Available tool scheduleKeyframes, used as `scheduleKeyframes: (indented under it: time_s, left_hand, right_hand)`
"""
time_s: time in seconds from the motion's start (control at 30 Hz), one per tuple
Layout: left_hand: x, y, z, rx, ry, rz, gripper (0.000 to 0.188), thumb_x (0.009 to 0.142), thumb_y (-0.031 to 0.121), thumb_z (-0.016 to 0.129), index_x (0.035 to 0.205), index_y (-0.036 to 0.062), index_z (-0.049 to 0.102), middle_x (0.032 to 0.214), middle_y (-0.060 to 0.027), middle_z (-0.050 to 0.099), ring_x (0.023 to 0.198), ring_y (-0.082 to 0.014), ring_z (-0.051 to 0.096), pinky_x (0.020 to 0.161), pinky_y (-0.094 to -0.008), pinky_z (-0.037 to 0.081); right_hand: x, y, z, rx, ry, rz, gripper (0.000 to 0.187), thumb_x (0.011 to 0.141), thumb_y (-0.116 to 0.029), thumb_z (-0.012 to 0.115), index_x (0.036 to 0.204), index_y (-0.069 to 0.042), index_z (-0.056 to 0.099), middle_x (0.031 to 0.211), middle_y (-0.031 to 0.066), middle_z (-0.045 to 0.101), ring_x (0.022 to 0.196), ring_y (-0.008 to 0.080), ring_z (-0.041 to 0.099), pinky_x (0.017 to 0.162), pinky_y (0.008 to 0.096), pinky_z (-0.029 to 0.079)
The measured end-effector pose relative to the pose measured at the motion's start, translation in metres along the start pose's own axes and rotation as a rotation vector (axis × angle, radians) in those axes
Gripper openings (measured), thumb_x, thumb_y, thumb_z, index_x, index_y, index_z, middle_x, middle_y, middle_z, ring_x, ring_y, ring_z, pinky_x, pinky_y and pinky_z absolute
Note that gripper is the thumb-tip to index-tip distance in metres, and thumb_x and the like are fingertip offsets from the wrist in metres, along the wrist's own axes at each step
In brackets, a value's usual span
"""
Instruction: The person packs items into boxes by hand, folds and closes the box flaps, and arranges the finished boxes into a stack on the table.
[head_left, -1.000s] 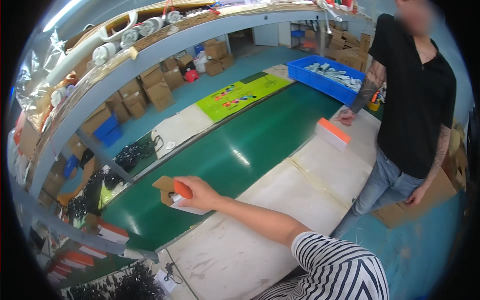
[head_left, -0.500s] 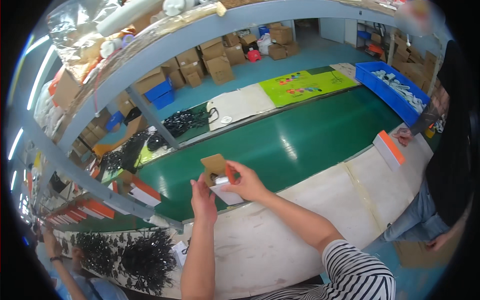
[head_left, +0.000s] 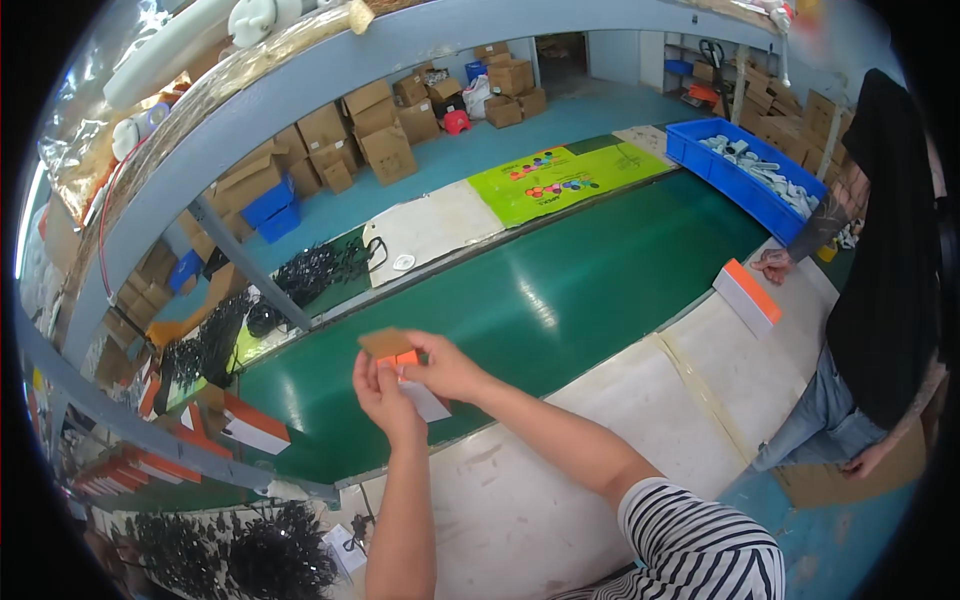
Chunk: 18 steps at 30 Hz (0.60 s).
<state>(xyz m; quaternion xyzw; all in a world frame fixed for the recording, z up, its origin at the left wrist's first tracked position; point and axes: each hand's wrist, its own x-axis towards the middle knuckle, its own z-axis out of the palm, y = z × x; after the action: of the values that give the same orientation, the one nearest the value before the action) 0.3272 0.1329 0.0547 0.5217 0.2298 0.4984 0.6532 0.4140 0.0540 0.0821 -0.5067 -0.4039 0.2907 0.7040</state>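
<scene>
A small white carton (head_left: 426, 403) with orange side flaps is held between my two hands over the near edge of the green belt. Its brown cardboard lid (head_left: 388, 343) stands up, and the orange flaps lie folded inward across the opening, so the contents are hidden. My left hand (head_left: 388, 402) grips the carton's left side, thumb at the flaps. From the right, my right hand (head_left: 446, 370) holds the same carton near its top, fingers by the lid.
Beneath the carton runs a green conveyor belt (head_left: 560, 270). Orange-and-white cartons (head_left: 255, 422) line its left end, beside a metal post. Bundles of black cables (head_left: 270, 555) lie near left. At right, a co-worker's hand (head_left: 772, 265) is by another carton (head_left: 748, 297), near a blue bin (head_left: 730, 165).
The orange flaps have come down over the carton's opening. My left hand has closed in on the carton from its side. The whole view has shifted somewhat.
</scene>
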Motion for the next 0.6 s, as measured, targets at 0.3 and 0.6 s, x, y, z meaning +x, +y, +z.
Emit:
scheduleKeyframes:
  time_s: [0.3,0.6]
  left_hand:
    - [-0.030,-0.017,-0.029,-0.534,-0.166,0.024,0.084,0.110,0.066,0.032,0.163,0.0012,0.028,0.164,-0.0197,0.038,0.151,-0.0362,0.039,0.125,-0.0546,0.034]
    - [-0.041,-0.022,-0.017,0.003,-0.007,0.186,0.069,0.096,0.022,0.074,0.153,0.0038,0.040,0.152,-0.0146,0.050,0.136,-0.0263,0.052,0.116,-0.0413,0.042]
  right_hand:
    - [-0.026,-0.025,0.003,-0.838,-0.029,-0.396,0.053,0.081,-0.051,0.082,0.115,-0.012,0.074,0.137,0.0166,0.063,0.125,0.0378,0.061,0.099,0.0471,0.054]
    - [-0.020,-0.033,0.018,-1.212,-0.134,-0.361,0.041,0.084,-0.032,0.075,0.122,-0.015,0.075,0.123,0.0149,0.070,0.113,0.0335,0.066,0.095,0.0456,0.055]
